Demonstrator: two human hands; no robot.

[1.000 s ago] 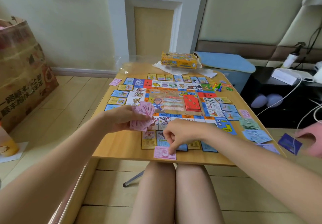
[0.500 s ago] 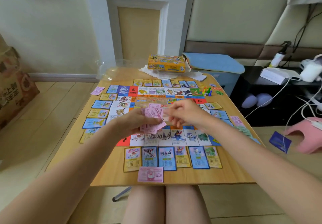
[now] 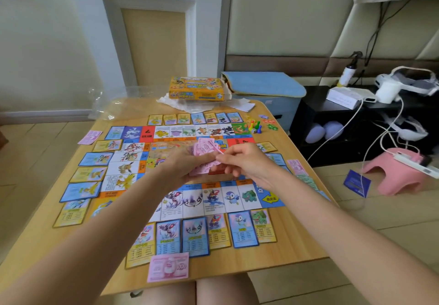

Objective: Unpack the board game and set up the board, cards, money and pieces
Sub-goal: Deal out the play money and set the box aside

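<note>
While my left hand [image 3: 180, 169] grips the fanned pink money stack [image 3: 204, 155] over the board [image 3: 190, 162], my right hand [image 3: 240, 162] pinches one note's corner. Notes look thin, light, floppy and likely slippery; best peeled by a corner with thumb and fingertip. One dealt note [image 3: 168, 266] lies at the surface's [image 3: 273, 257] near edge.

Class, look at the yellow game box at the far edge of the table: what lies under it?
Crumpled white paper sticks out from under the game box; how far it reaches beneath is covered.
</note>
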